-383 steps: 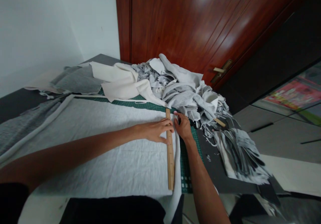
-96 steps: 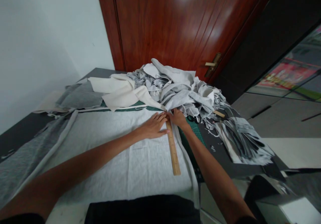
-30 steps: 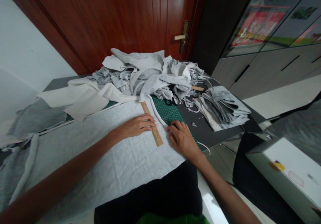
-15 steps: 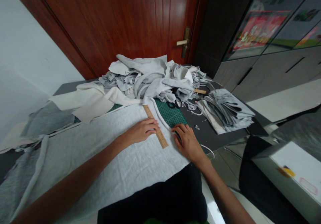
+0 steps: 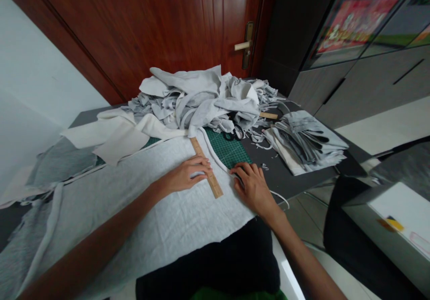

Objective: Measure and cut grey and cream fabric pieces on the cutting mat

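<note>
A large piece of light grey fabric (image 5: 161,228) spreads across the table and hangs over my lap. A wooden ruler (image 5: 204,165) lies aslant on it near its right end. My left hand (image 5: 192,173) holds the ruler down, fingers across its middle and thumb on the near side. Just right of the ruler, my right hand (image 5: 250,185) has its bent fingers and thumb at the fabric's curled right edge; its palm side is hidden. Part of a green cutting mat (image 5: 226,150) shows beyond that edge.
Behind the mat rises a heap of grey and white fabric scraps (image 5: 201,93), with black scissors (image 5: 235,134) in front. A folded fabric stack (image 5: 305,143) and a second wooden strip (image 5: 268,115) lie to the right. A white box (image 5: 396,219) stands at the lower right.
The view has shifted slightly, so the surroundings sit a little differently. Both hands stay almost in place, the left on the ruler and the right at the fabric edge.
</note>
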`<state>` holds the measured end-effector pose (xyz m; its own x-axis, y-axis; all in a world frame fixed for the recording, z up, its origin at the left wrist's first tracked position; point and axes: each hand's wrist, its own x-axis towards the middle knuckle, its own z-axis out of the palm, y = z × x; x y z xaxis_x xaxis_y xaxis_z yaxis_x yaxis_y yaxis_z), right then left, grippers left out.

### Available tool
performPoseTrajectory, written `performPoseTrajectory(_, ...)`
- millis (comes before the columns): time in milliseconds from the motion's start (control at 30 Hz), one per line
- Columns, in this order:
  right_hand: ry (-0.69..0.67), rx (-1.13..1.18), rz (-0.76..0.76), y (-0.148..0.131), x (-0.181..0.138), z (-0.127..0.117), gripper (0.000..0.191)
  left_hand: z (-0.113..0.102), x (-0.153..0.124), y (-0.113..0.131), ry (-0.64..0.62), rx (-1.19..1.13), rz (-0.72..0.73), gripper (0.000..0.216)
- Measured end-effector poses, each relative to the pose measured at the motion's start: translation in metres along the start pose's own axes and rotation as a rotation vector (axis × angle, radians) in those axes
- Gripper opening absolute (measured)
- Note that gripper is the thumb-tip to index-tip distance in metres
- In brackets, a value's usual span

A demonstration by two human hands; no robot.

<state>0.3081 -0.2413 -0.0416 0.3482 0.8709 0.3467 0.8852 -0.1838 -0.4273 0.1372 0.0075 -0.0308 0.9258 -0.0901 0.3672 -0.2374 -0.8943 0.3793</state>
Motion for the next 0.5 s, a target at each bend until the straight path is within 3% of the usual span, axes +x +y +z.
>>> performPoseTrajectory(500,0.064,0.104,0.022,0.005,-0.003,-0.002,0.027,-0.002,0.006,0.023,-0.025,0.019,-0.084,0.019)
